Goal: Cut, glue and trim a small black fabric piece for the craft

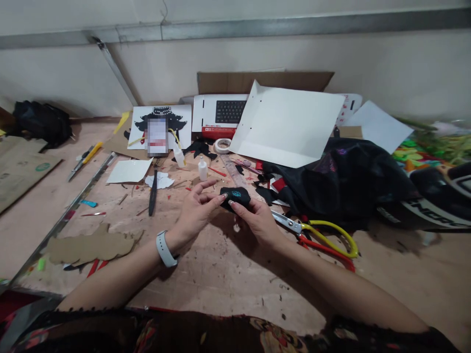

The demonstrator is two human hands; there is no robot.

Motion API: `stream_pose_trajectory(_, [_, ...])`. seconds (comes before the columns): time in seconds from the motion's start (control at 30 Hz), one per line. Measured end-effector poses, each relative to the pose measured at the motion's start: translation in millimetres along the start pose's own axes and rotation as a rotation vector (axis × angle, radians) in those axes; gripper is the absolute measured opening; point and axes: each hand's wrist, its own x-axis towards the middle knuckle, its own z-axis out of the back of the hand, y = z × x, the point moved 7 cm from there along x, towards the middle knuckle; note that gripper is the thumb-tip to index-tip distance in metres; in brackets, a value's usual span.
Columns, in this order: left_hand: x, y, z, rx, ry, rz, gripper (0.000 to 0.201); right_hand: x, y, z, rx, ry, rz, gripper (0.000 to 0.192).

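A small black piece, which looks like folded fabric with a shiny blue-green motif (236, 194), is held above the table between both hands. My left hand (203, 202) pinches its left end with the thumb on top; the other fingers are partly stretched out. My right hand (259, 220) grips its right end, thumb near the motif and the other fingers mostly hidden behind it. Just beyond the hands stands a small white bottle (202, 169), and a second white bottle (179, 158) leans to its left. Large scissors (312, 233) with yellow and red handles lie to the right of my right hand.
A yellow cutter knife (88, 158) and cut cardboard (91, 245) lie left. Behind are a tape roll (222, 145), a keyboard box (209, 130) and a white sheet (287, 125). Black cloth (331, 186) is heaped right. Scraps litter the table (221, 284).
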Motion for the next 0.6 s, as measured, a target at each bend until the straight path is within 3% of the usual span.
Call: stream_pose_trajectory(0.6, [-1.3,4.7,-0.2,-0.048,-0.002,-0.03,0.058,2.6,1.8,2.9,0.016,-0.008,0.024,0.028])
